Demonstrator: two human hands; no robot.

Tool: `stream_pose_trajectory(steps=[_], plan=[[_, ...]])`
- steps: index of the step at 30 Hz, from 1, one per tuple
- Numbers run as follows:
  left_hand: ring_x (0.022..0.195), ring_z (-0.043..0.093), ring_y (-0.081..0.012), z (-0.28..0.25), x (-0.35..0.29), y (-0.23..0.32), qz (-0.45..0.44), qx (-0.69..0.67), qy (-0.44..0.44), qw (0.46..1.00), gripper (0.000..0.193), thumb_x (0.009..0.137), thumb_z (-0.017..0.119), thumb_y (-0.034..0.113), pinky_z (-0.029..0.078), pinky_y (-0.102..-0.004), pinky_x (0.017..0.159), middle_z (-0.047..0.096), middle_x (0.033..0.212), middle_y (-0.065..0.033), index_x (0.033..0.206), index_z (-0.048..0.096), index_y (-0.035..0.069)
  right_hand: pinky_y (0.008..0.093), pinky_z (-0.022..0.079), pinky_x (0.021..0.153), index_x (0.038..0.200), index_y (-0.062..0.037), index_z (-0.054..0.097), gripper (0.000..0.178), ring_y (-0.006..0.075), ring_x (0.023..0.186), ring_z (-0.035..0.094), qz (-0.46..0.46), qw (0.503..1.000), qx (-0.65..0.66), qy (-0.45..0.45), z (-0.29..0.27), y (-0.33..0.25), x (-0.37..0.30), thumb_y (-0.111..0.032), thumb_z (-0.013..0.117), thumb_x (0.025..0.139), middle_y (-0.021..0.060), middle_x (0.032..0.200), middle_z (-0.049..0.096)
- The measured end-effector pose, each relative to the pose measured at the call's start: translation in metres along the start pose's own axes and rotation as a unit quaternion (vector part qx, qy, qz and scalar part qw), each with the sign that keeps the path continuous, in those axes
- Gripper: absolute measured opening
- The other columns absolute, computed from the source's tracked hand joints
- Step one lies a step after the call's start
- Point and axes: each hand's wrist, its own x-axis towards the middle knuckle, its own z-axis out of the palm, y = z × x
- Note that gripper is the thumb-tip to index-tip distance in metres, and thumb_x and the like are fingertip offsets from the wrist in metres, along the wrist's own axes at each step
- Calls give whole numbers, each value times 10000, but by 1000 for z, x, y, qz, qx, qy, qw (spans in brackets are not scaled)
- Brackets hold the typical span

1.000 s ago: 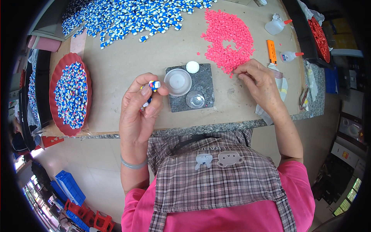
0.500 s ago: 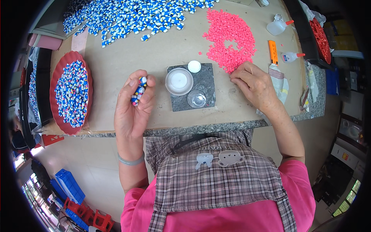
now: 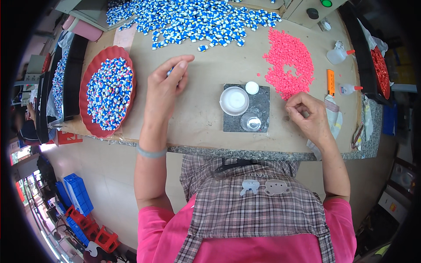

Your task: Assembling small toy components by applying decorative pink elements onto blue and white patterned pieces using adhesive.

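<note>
My left hand point(image 3: 166, 85) is curled with its back turned up, between the red scalloped dish and the dark stone block. A bit of a small blue-and-white piece point(image 3: 170, 71) shows among its fingers; the rest is hidden. At the near end of a heap of small pink discs point(image 3: 294, 61), my right hand point(image 3: 310, 116) pinches thumb and forefinger together. Whatever may be between those tips is too small to make out. On the stone block point(image 3: 237, 125) between my hands sit a shallow white dish point(image 3: 227, 106), a small white round lid point(image 3: 251, 87) and a clear round cup point(image 3: 251, 122).
The red scalloped dish point(image 3: 83, 111) at left holds many blue-and-white pieces. A large pile of similar pieces point(image 3: 197, 22) spreads across the back. At right lie two red-tipped glue bottles point(image 3: 337, 56), an orange box point(image 3: 330, 82) and a cloth strip point(image 3: 334, 119).
The view has shifted, so the table sits further right. My left hand has turned over, hiding most of its pieces, and moved toward the back pile. My right hand stays by the pink discs.
</note>
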Motion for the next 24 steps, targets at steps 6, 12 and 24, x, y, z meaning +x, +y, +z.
stream_pose_trajectory(steps=[6, 12, 24], plan=[[719, 594, -208, 7, 51, -20, 251, 370, 25, 894, 218, 855, 665, 114, 478, -342, 672, 638, 790, -105, 1046, 681, 10, 216, 445, 556, 842, 5, 600, 86, 52, 641, 557, 57, 991, 123, -6, 5, 3, 1, 33, 672, 805, 19, 774, 607], [815, 628, -345, 13, 66, -25, 298, 487, -3, 821, 132, 847, 644, 95, 494, -422, 724, 646, 894, -172, 950, 659, 14, 352, 525, 644, 837, -11, 605, 118, 263, 742, 630, -170, 971, -165, 45, 13, 2, 11, -10, 699, 765, 109, 831, 610], [588, 432, -18, 14, 26, -1, 5, 105, -18, 994, 203, 935, 586, 190, 299, -182, 481, 624, 798, -4, 1027, 650, 21, 347, 537, 644, 918, -16, 659, 122, 264, 770, 651, -147, 979, -135, 40, 8, 6, 1, 10, 662, 798, 103, 893, 647]])
